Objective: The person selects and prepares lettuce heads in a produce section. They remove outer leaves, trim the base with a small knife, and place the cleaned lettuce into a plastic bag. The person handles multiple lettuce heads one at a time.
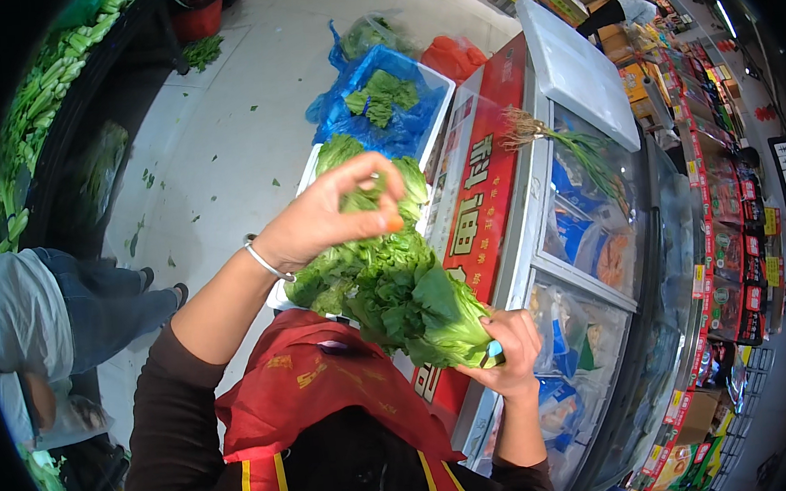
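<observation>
My right hand (pixel 510 350) grips the pale base of a head of green leafy lettuce (pixel 410 292) above my red apron. A small blue thing shows at its fingers. Raised over the leaves, my left hand (pixel 335 212) has its fingers curled and apart, slightly blurred. It wears a silver bracelet (pixel 266 259). A small orange patch shows at its fingertips; what it is cannot be told. More lettuce (pixel 340 151) lies in a white box beneath and beyond this hand. Behind that, a white foam box (pixel 439 79) lined with blue plastic holds loose leaves (pixel 381 97).
A glass-topped freezer (pixel 494 217) stands at right, bearing a foam lid (pixel 576 68) and green onions (pixel 583 151). Leaf scraps litter the floor (pixel 219 141). A person (pixel 93 310) stands at left near a vegetable shelf (pixel 43 107). A red bag (pixel 453 57) lies beyond the boxes.
</observation>
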### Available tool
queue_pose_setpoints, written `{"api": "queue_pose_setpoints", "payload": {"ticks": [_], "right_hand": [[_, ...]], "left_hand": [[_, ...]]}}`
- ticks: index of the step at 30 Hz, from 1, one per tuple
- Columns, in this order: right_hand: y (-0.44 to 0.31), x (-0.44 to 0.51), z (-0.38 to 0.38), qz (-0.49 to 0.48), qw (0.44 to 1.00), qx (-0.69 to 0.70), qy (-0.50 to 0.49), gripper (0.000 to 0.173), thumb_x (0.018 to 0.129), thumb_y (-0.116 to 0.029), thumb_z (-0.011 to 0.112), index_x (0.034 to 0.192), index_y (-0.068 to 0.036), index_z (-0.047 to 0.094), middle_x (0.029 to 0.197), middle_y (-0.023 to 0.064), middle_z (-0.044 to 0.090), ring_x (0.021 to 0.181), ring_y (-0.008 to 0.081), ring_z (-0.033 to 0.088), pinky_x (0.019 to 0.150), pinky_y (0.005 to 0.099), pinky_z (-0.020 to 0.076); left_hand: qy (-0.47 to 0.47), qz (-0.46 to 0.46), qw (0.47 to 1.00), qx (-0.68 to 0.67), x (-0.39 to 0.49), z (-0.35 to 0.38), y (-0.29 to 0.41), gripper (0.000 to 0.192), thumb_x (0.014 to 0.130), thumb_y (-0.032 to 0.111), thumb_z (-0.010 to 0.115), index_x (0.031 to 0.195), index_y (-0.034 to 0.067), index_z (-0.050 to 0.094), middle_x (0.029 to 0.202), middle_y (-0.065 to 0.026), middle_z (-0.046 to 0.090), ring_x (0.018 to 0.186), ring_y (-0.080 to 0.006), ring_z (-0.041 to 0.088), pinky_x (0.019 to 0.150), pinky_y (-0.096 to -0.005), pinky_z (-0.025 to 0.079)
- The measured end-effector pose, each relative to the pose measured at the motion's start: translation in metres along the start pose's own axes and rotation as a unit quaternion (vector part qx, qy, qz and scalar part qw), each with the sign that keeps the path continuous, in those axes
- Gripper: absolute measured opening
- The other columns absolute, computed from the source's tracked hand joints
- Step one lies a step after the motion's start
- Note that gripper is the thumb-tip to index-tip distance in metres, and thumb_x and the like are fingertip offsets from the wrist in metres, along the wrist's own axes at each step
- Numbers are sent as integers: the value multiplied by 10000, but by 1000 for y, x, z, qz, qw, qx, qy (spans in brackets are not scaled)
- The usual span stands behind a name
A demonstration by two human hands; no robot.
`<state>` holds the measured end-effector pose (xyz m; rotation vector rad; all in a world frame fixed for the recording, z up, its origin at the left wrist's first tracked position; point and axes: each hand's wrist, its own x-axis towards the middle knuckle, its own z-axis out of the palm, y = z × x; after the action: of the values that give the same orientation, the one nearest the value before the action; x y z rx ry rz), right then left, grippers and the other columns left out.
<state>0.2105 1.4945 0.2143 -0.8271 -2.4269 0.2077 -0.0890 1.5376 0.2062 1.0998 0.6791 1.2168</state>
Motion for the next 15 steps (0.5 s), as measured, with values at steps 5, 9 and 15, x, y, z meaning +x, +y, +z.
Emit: {"api": "queue_pose_setpoints", "payload": {"ticks": [5,9,15], "right_hand": [[2,9,-3,-53,996,-60,-26,408,687,-334,701,1023,-135,580,958,122,626,654,221,545,542,301,429],[3,9,-4,-69,993,-92,-30,300,713,-257,687,989,-187,593,981,113,629,653,201,534,535,279,416],[8,0,-5,-106,988,-106,44,261,685,-121,683,909,-214,585,999,113,638,670,183,527,528,257,399]], "left_hand": [[-143,21,977,157,4,7,12,290,694,67,710,977,51,652,741,-3,504,716,-118,481,689,-249,396],[-186,67,969,150,-8,-1,11,178,710,82,707,875,44,650,841,-43,582,776,-130,537,685,-275,428],[38,67,960,-270,-29,-34,-14,217,784,197,639,704,84,471,703,11,420,624,-85,419,565,-207,409]]}}
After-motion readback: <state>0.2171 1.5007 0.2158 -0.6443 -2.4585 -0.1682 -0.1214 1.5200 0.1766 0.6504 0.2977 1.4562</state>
